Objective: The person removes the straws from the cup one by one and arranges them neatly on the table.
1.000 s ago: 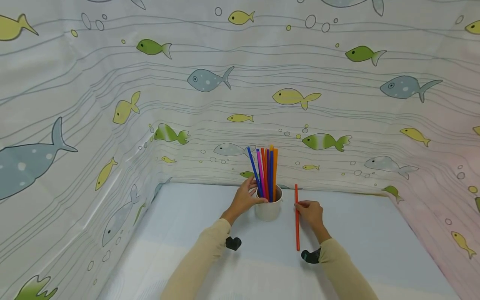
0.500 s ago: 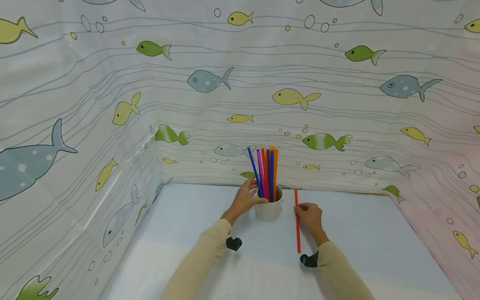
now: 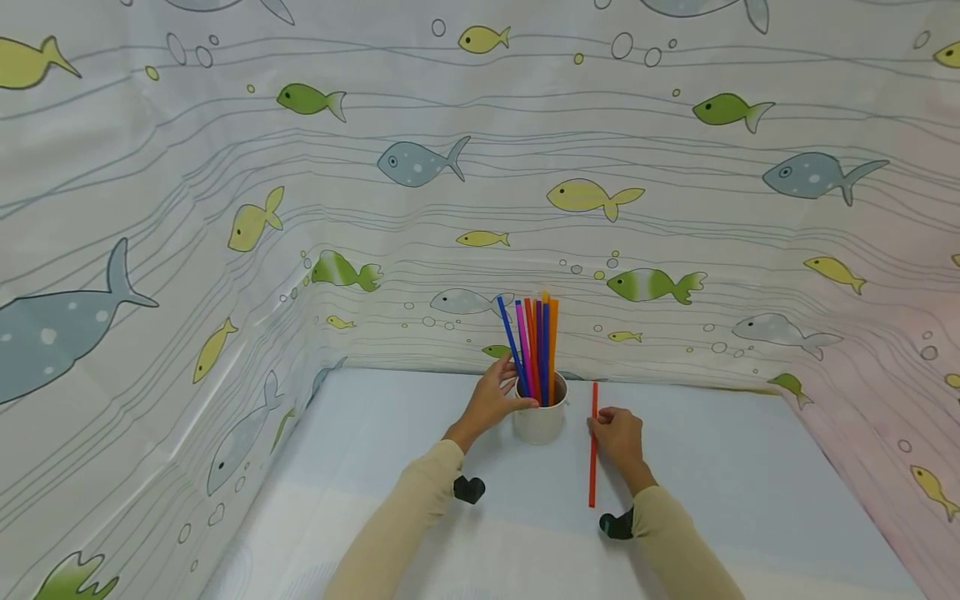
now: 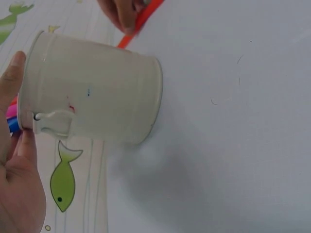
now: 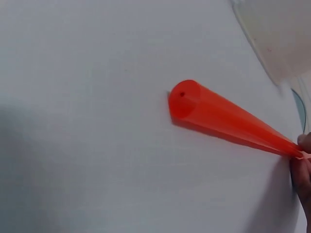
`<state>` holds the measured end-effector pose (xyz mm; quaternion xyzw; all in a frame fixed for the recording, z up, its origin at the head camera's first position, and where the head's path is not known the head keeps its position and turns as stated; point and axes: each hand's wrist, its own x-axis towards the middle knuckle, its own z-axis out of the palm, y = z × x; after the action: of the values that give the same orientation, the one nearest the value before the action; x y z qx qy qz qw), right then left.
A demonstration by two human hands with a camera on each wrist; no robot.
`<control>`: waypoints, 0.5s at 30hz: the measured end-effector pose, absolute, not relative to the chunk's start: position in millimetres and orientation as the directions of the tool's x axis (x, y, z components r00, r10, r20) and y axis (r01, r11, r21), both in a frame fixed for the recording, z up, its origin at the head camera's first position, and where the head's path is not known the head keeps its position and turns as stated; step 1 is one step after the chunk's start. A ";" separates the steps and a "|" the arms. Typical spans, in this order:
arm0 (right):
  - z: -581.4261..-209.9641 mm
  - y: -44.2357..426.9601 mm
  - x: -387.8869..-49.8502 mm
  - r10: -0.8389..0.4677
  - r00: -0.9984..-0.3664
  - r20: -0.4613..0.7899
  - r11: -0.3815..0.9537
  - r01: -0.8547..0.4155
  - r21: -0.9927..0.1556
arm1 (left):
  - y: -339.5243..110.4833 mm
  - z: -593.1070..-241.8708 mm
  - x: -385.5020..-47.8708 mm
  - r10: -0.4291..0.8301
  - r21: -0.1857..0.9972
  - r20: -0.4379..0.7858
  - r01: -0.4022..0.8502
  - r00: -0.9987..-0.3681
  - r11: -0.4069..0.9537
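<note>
A white cup (image 3: 538, 425) with a small side handle stands upright on the table, holding several long coloured sticks (image 3: 527, 350). My left hand (image 3: 491, 402) holds the cup at its rim; in the left wrist view the thumb and fingers (image 4: 28, 145) lie on either side of the rim. To the right of the cup, my right hand (image 3: 618, 433) pinches a long red stick (image 3: 592, 467) above its middle. In the right wrist view, the stick's round near end (image 5: 182, 99) shows a small dark hole, low over the table. Whether it touches the surface I cannot tell.
A pale table (image 3: 720, 467) spreads under both arms. Behind and at both sides rises a white cloth (image 3: 510, 108) printed with fish. Dark wrist-worn pieces sit by the left sleeve (image 3: 408, 517) and the right sleeve (image 3: 678, 533).
My right hand and the red stick have come slightly nearer to me, and the stick's tilt has changed a little. The left hand stays at the cup.
</note>
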<state>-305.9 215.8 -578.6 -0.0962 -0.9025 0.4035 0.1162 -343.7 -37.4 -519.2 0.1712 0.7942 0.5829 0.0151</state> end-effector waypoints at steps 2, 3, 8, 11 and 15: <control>-578.4 215.6 -305.6 0.263 -0.956 0.132 0.664 0.080 -0.743 | -37.4 -519.9 -344.1 0.294 0.930 0.180 0.260 -0.939 0.262; -578.6 215.6 -305.5 0.260 -0.957 0.133 0.668 0.079 -0.740 | -37.5 -520.1 -344.2 0.295 0.929 0.181 0.262 -0.938 0.261; -579.1 216.7 -305.2 0.236 -0.963 0.127 0.682 0.071 -0.728 | -38.0 -520.8 -344.7 0.299 0.929 0.182 0.263 -0.937 0.261; -579.8 218.6 -305.2 0.214 -0.968 0.128 0.695 0.059 -0.717 | -38.3 -519.9 -343.8 0.298 0.929 0.177 0.259 -0.938 0.265; -579.5 221.3 -305.1 0.187 -0.972 0.140 0.705 0.034 -0.709 | -38.2 -518.5 -342.5 0.299 0.931 0.170 0.252 -0.939 0.263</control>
<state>-305.1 221.3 -579.5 -0.0602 -0.9176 0.3796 0.1011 -342.5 -38.2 -518.5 0.1733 0.7945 0.5816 0.0199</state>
